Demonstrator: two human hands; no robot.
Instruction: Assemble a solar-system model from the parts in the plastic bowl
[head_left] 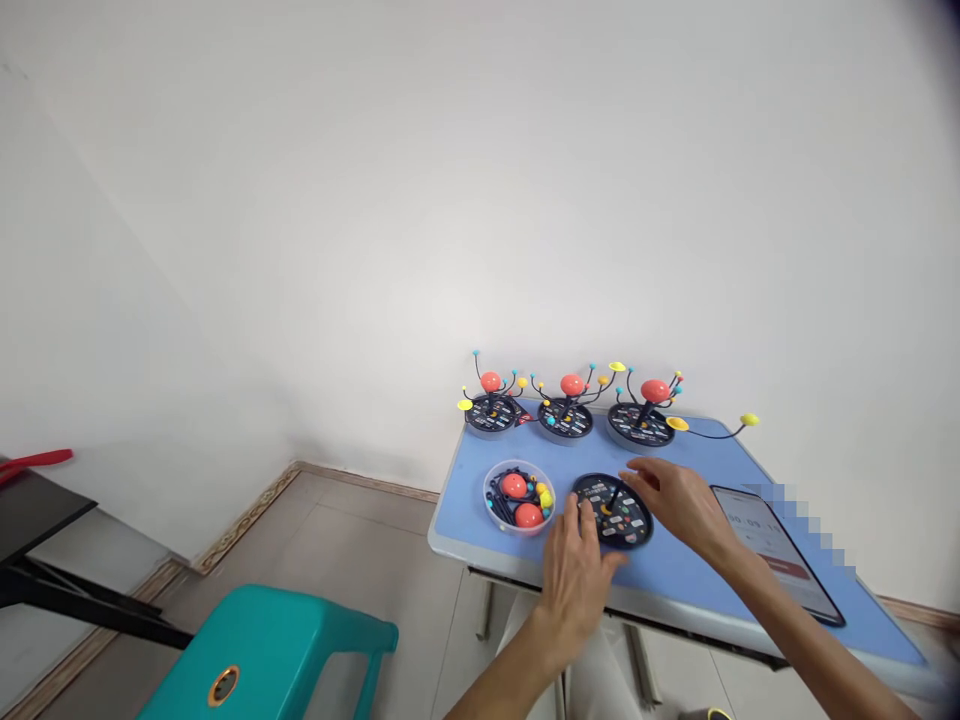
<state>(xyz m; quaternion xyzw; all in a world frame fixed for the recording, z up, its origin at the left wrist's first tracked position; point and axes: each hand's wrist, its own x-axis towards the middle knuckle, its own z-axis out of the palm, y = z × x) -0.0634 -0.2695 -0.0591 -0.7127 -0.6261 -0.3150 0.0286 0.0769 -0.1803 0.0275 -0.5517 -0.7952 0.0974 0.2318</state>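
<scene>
A round black base (pixel 630 528) with printed labels lies near the front of the table. From its yellow centre a short black post (pixel 613 497) rises, leaning to the right. My left hand (pixel 576 570) rests on the base's near left rim, fingers stretched out and thumb spread. My right hand (pixel 679 500) is at the post's top, its fingertips closed there. Left of the base stands a clear round tub (pixel 491 515) holding two red balls (pixel 514 486), small yellow and blue balls and dark rods.
Three planet models, a left one (pixel 490 413), a middle one (pixel 566 417) and a right one (pixel 642 424), line the wall side of the blue table (pixel 465 500). A tablet (pixel 787 560) showing a timer lies at right. A teal stool (pixel 277 640) stands on the floor at left.
</scene>
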